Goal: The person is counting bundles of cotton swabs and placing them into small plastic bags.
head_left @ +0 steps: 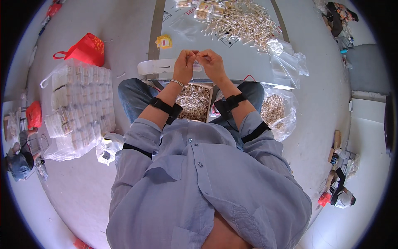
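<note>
My left hand (185, 65) and my right hand (211, 65) meet over the near edge of the table, fingertips pinched together. Between and just below them shows a small pale piece with faint print, partly hidden by the fingers; I cannot make out what it is. A white slotted strip (149, 67) lies by my left hand, at the table's edge. Beyond it sits a small stack of yellow printed cards (163, 41). Farther off, to the right, a loose heap of cotton swabs (248, 27) spreads over the table, with several filled swab packs (202, 11) beside it.
Between my knees stands a box of loose swabs (192, 101). A clear bag of swabs (273, 110) is by my right knee, and crumpled clear plastic (288, 60) hangs over the table's right edge. On the floor at left are a big bag of packs (81, 106) and a red bag (88, 50).
</note>
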